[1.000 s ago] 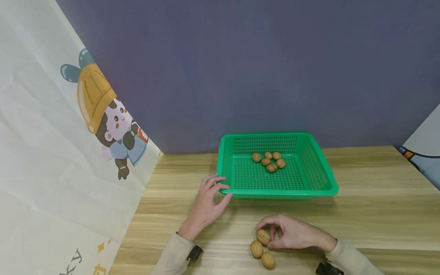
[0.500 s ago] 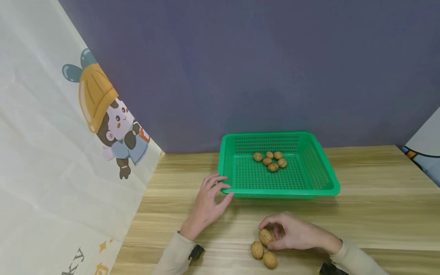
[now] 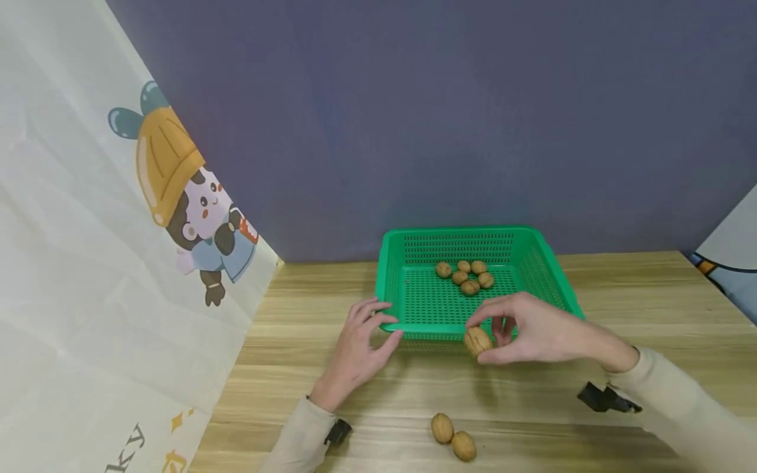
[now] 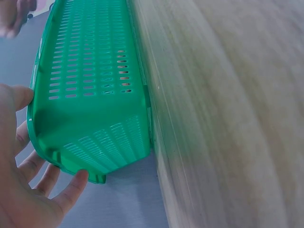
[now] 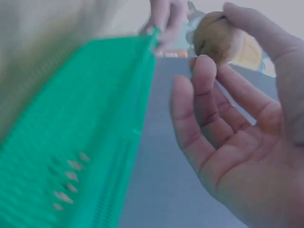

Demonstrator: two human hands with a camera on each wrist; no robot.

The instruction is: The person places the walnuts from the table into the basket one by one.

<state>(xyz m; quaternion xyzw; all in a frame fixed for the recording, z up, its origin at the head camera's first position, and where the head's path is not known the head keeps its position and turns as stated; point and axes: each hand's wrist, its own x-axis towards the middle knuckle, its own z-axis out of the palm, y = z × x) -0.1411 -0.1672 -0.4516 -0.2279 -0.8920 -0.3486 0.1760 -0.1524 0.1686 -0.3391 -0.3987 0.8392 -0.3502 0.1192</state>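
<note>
In the head view my right hand (image 3: 532,328) pinches a walnut (image 3: 477,341) between thumb and fingertips, above the front rim of a green plastic basket (image 3: 485,330). The right wrist view shows this walnut (image 5: 217,38) at the fingertips, with the other fingers loosely bent. My left hand (image 3: 357,351) rests at the basket's front left corner, its spread fingers and thumb touching the rim; in the left wrist view the fingertips lie along the green basket's edge (image 4: 90,109). Inside the basket, several walnuts (image 3: 460,278) lie in a group toward the back.
Two loose walnuts, one (image 3: 442,428) beside the other (image 3: 464,446), lie on the wooden table (image 3: 319,289) near its front. A dark panel (image 3: 449,118) rises behind the basket. To the left hangs a white sheet (image 3: 65,230) with a cartoon print.
My right hand has lifted the walnut off the table, away from the two others, and carried it forward to the basket's front rim. The left hand has stayed at the corner.
</note>
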